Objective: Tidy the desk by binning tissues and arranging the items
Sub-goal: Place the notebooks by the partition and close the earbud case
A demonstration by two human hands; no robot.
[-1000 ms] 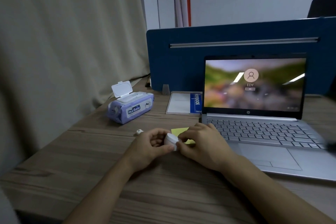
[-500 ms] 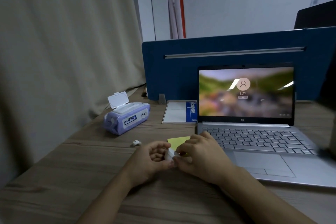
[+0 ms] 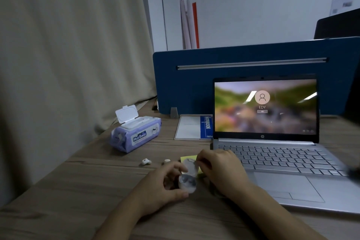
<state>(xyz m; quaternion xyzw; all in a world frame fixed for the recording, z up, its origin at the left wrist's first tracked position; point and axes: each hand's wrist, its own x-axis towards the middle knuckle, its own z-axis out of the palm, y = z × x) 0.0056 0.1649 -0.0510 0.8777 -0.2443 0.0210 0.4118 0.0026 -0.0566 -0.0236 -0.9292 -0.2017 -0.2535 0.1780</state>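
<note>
While the left hand (image 3: 165, 185) grips the earbud case (image 3: 187, 183) and the right hand (image 3: 218, 169) pinches its lid open, steady it, then collect the earbuds (image 3: 146, 161) at ten o'clock

Two bare forearms, no sleeves in view; left hand (image 3: 163, 185) and right hand (image 3: 220, 169) bare; no rings, watch or gloves visible.

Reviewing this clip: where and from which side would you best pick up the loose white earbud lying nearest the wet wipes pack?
Pinch the small white earbud across its rounded body with thumb and forefinger, coming from above. It lies low on the wooden desk with bare desk around it. The left hand is nearer, but it holds the open white earbud case.
</note>
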